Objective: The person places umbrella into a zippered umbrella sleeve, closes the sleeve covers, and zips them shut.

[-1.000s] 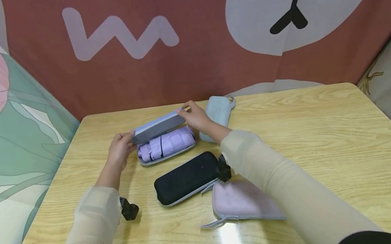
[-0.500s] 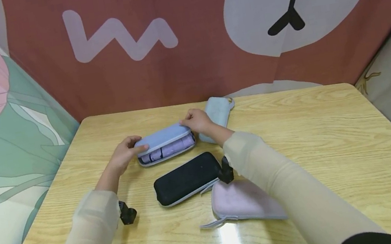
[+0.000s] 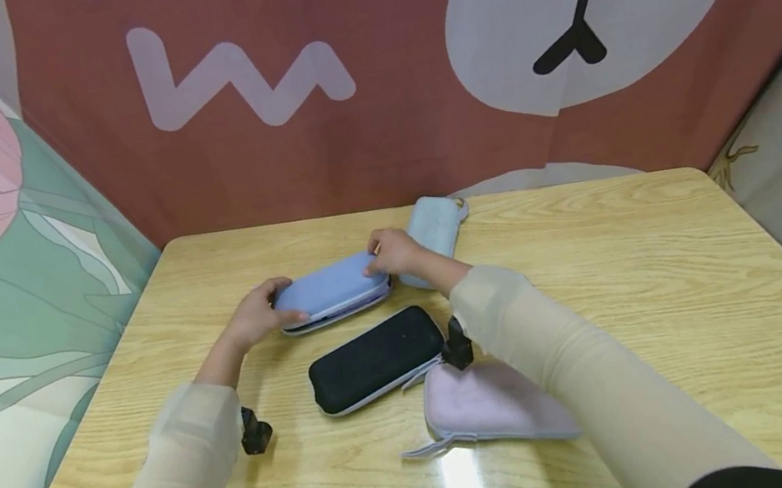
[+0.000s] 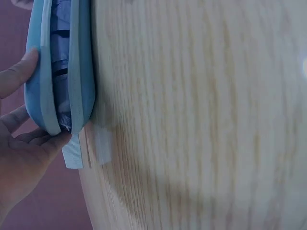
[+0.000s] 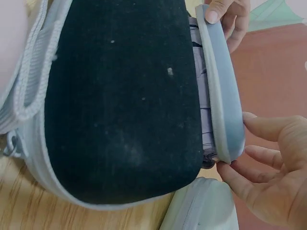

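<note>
A blue zip case (image 3: 333,288) lies at the back left of the table, its lid lowered with a gap along the zip edge. Through that gap a folded purple umbrella (image 4: 61,72) shows in the left wrist view. My left hand (image 3: 255,315) grips the case's left end, thumb on the lid and fingers around the end by a fabric tab (image 4: 72,152). At the opposite end, my right hand (image 3: 398,253) pinches the lid's corner between thumb and fingers. The lid hides most of the umbrella from the head view.
Just in front lies a black case (image 3: 378,360), with a pink case (image 3: 494,401) nearer, partly under the right sleeve (image 3: 558,345). A pale blue pouch (image 3: 437,224) with a loop sits behind the right hand. The table (image 3: 673,303) meets a printed curtain (image 3: 405,132) at the back.
The blue case's lid has come down from raised, covering the umbrella. My left thumb has moved onto the lid, and my right hand has lowered with the lid's corner.
</note>
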The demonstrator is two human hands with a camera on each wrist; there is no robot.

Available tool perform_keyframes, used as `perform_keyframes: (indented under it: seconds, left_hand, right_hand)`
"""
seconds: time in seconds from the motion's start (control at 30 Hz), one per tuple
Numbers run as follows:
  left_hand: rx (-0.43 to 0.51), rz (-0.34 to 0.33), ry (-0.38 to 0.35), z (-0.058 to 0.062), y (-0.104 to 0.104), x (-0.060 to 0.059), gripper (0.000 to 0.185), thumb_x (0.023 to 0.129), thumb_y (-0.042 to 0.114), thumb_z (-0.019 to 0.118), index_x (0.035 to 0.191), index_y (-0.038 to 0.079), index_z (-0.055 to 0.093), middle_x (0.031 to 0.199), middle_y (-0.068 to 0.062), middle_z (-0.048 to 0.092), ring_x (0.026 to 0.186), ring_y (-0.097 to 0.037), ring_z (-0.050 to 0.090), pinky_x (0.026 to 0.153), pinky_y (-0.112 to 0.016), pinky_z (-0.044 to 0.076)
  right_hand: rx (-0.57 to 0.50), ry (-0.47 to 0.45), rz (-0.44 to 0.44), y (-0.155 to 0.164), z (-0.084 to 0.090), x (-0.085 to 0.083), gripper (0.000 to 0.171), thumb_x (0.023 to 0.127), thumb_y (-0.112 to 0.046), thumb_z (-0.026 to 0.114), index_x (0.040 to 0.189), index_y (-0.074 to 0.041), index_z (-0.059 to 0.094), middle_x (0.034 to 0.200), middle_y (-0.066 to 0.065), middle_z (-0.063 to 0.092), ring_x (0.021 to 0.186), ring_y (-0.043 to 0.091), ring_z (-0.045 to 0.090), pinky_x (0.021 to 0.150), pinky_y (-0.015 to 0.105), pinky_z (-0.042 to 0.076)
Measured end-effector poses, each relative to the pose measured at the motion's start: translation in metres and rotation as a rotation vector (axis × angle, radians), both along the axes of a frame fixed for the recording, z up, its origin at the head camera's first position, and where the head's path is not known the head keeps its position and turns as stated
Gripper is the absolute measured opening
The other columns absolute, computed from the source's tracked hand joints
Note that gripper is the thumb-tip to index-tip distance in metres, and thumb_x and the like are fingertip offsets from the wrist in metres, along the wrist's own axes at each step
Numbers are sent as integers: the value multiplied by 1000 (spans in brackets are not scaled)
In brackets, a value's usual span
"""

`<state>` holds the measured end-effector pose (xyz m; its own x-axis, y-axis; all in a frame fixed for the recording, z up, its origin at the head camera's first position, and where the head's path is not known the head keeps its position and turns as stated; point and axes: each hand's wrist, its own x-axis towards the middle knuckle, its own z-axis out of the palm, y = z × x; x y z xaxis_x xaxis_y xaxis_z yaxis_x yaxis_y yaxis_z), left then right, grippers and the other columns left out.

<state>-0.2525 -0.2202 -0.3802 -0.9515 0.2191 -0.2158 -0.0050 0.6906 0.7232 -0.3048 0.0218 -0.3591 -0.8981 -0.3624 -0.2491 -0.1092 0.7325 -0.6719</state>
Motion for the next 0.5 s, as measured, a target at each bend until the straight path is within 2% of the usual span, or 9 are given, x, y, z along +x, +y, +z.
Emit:
perform_keyframes:
  seconds: [0.1, 0.2, 0.27, 0.37, 0.5]
  left_hand:
    - [-54, -20, 5, 0, 2, 0, 74, 73, 25, 69, 132, 1, 31, 134, -22, 28, 120, -36, 27, 94, -47, 26]
    - [-93, -39, 7, 0, 3, -2, 76, 72, 25, 70, 132, 1, 31, 135, -22, 26, 121, -37, 25, 95, -48, 24]
    - [-111, -51, 10, 0, 4, -3, 77, 72, 26, 71, 132, 0, 30, 134, -23, 26, 121, -37, 24, 95, -48, 23]
    - [-140, -68, 10, 1, 4, -4, 79, 71, 26, 71, 132, -1, 30, 134, -23, 27, 121, -38, 24, 96, -48, 23]
    - [-205, -98, 28, 1, 7, -6, 80, 71, 25, 71, 133, -2, 29, 133, -24, 29, 120, -38, 25, 96, -47, 23]
  right_hand:
    - [68, 18, 45, -2, 0, 1, 42, 77, -19, 66, 114, -4, 50, 108, 9, 54, 69, 18, 53, 62, 28, 43]
    - [120, 41, 89, -2, -1, 0, 52, 78, -19, 65, 123, -2, 46, 119, 10, 49, 87, 20, 54, 72, 29, 44]
    - [160, 69, 124, -3, -2, -2, 55, 78, -20, 65, 125, -1, 43, 123, 11, 46, 101, 21, 50, 81, 30, 41]
    - [222, 101, 180, -4, -4, -3, 51, 79, -21, 64, 121, 0, 47, 119, 12, 49, 105, 23, 46, 84, 31, 39]
    - [260, 101, 206, -5, -7, -2, 42, 78, -22, 65, 111, 0, 52, 106, 11, 54, 96, 22, 48, 78, 31, 40]
